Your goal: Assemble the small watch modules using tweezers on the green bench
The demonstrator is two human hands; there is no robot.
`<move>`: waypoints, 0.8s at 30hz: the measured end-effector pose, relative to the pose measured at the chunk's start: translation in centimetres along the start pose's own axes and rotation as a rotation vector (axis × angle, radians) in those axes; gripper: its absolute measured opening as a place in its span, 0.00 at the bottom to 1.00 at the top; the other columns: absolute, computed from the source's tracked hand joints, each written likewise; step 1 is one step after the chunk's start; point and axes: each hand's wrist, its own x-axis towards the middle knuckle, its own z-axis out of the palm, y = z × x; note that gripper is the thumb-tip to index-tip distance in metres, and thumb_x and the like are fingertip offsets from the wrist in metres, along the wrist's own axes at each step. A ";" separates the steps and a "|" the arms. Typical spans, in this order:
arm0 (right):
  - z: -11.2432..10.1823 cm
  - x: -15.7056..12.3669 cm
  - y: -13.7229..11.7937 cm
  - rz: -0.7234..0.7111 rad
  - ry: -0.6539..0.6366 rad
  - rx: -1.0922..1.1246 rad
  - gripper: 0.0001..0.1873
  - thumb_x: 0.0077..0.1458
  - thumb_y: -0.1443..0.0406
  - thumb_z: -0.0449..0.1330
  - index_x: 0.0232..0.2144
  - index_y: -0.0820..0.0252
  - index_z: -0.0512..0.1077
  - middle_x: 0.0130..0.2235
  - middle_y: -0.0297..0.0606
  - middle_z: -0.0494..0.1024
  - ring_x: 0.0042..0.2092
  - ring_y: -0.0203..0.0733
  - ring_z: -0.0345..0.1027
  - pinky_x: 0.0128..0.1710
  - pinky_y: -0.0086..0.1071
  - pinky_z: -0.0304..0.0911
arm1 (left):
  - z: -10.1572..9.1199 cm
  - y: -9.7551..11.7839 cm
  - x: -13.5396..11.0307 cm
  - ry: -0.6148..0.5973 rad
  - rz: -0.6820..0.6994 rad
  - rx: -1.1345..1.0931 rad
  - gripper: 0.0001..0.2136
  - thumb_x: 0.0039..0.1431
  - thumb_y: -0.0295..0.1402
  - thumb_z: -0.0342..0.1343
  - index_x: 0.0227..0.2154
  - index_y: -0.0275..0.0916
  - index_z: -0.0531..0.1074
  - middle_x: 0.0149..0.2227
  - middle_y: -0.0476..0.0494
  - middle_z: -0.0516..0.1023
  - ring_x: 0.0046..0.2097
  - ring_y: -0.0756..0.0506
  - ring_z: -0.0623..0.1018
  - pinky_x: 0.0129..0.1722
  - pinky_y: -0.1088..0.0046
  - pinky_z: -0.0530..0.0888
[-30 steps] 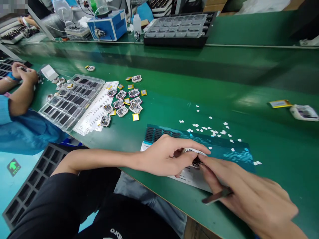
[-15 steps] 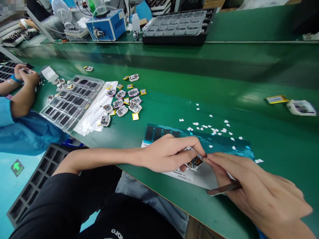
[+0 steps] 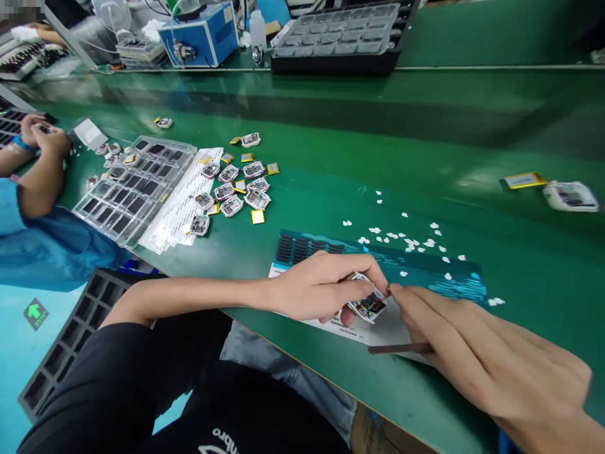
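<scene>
My left hand [image 3: 316,287] is closed around a small white watch case [image 3: 371,308] with its circuit board showing. Thumb and index finger grip its rim. My right hand [image 3: 491,359] is closed too, its fingertips meeting the right corner of the case. A thin flat metal tool [image 3: 399,348] sticks out to the left from under that palm; its other end is hidden. Whether the right fingertips also pinch something small cannot be made out. Beneath both hands lies a white printed sheet [image 3: 347,330] next to a teal film strip [image 3: 425,268] bearing black adhesive pieces [image 3: 302,248].
Small white scraps [image 3: 411,244] are scattered beyond the film. Several open watch cases [image 3: 231,205] with yellow-edged batteries [image 3: 258,217] lie left, near a clear compartment tray [image 3: 137,195]. Another case [image 3: 571,197] sits right. A co-worker's hands [image 3: 50,135] are at far left.
The metal tool has swung closer to level, and my right hand has turned slightly over it. My left hand keeps its grip on the case. The whole view has shifted a little.
</scene>
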 end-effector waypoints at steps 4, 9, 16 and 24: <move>0.4 1.0 -0.1 0.066 0.000 -0.231 0.42 0.66 0.73 0.61 0.77 0.59 0.52 0.44 0.36 0.88 0.34 0.39 0.82 0.23 0.32 0.66 | 0.0 0.2 -0.2 0.014 0.022 0.073 0.04 0.73 0.31 0.51 0.41 0.40 0.69 0.20 0.57 0.73 0.19 0.54 0.70 0.19 0.81 0.67; 0.6 1.9 -0.2 0.052 0.044 -0.194 0.42 0.68 0.72 0.61 0.78 0.58 0.50 0.48 0.40 0.88 0.37 0.39 0.83 0.22 0.32 0.64 | -0.1 -0.1 0.1 0.057 -0.013 0.042 0.02 0.72 0.30 0.51 0.43 0.41 0.67 0.21 0.58 0.72 0.18 0.54 0.70 0.17 0.80 0.67; -0.4 0.9 -0.4 -0.003 -0.061 -0.029 0.41 0.72 0.72 0.54 0.79 0.50 0.43 0.52 0.38 0.86 0.42 0.42 0.83 0.33 0.35 0.72 | 0.2 -0.2 -0.1 0.039 0.039 0.085 0.02 0.71 0.30 0.50 0.43 0.42 0.64 0.20 0.59 0.71 0.19 0.52 0.71 0.19 0.79 0.67; -0.2 0.9 -0.5 -0.130 -0.090 -0.080 0.39 0.70 0.71 0.57 0.77 0.63 0.49 0.52 0.44 0.86 0.41 0.44 0.83 0.34 0.37 0.74 | 0.2 -0.9 -0.1 0.095 0.133 0.199 0.03 0.70 0.29 0.48 0.44 0.43 0.61 0.21 0.60 0.70 0.23 0.52 0.73 0.26 0.77 0.68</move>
